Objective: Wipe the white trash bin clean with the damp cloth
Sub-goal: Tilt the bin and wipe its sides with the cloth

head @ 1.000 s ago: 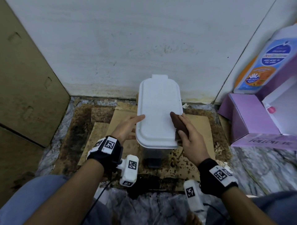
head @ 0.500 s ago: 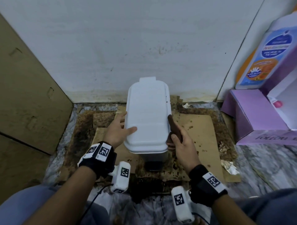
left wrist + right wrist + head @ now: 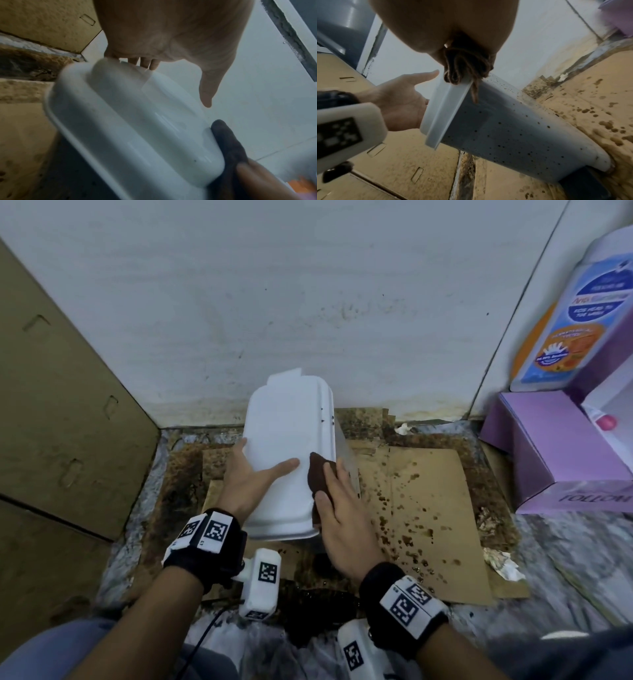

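The white trash bin [image 3: 284, 440] stands on stained cardboard by the wall and leans to the left. Its lid is closed, and its right side wall [image 3: 513, 128] is speckled with dark spots. My left hand [image 3: 253, 474] lies against the lid's left edge, thumb straight across the top, fingers down the far side. My right hand [image 3: 342, 508] holds the bunched brown cloth [image 3: 317, 474] on the lid's right edge. In the left wrist view the cloth [image 3: 228, 142] touches the lid [image 3: 137, 128]. In the right wrist view cloth folds [image 3: 465, 67] hang over the rim.
A spotted cardboard sheet [image 3: 428, 508] covers the floor right of the bin. A large cardboard box [image 3: 61, 422] stands at the left. A purple box [image 3: 555, 450] and a big bottle [image 3: 582, 313] are at the right. The wall [image 3: 308, 302] is just behind the bin. Crumpled paper [image 3: 503, 563] lies on the floor.
The bin has tipped and shifted left, and its right wall now shows. My left thumb has moved further over the lid. The cloth has come from the lid's side up onto its right top edge.
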Tool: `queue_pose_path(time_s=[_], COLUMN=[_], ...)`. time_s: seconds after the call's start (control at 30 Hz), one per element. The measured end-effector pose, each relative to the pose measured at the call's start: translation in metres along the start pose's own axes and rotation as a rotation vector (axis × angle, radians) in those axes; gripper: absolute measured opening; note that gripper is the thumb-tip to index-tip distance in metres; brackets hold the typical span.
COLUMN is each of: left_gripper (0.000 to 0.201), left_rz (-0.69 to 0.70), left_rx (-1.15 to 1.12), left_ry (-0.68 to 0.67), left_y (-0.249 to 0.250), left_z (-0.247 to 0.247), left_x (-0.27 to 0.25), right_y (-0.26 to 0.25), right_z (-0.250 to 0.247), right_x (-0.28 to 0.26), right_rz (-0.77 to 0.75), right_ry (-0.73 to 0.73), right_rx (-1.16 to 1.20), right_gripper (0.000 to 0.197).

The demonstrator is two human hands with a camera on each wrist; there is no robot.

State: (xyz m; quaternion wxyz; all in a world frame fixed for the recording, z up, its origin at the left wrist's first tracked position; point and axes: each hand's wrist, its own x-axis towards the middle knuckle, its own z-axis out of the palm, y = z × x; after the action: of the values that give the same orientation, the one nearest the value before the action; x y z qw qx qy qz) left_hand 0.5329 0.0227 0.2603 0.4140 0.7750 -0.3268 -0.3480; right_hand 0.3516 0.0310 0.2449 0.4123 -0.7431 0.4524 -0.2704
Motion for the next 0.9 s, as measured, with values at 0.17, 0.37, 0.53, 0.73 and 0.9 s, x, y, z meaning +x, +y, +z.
queue_pose_path(time_s=[0.17,0.37,0.53,0.73,0.9], left_gripper=[0.138,0.140,0.139,0.138,0.136], left_rz=[-0.026,-0.014,-0.034,-0.054,-0.056], left_rx=[0.249,0.273,0.249,0.243,0.224], left_ry=[-0.081,-0.082,-0.092,-0.107,-0.115], left_y=[-0.004,-0.010,-0.016,-0.020,-0.021], left_z=[-0.001,-0.001,-0.002,-0.012,-0.018], left_x=[0.005,0.009,0.014,0.011,0.009], right_y=[-0.004,-0.008,-0.005,-0.009,-0.014], right_z=[0.007,-0.010,-0.011,-0.014,-0.014], right_x=[0.037,0.122,0.129,0.066,0.085], right_rz=[0.007,0.049,0.032,-0.036,-0.032], right_ry=[-0.007,-0.045,-0.065,-0.213,-0.274], right_rx=[-0.033,-0.101,-0.076,-0.032,-0.092], right_gripper=[0.051,0.051,0.050,0.052,0.056])
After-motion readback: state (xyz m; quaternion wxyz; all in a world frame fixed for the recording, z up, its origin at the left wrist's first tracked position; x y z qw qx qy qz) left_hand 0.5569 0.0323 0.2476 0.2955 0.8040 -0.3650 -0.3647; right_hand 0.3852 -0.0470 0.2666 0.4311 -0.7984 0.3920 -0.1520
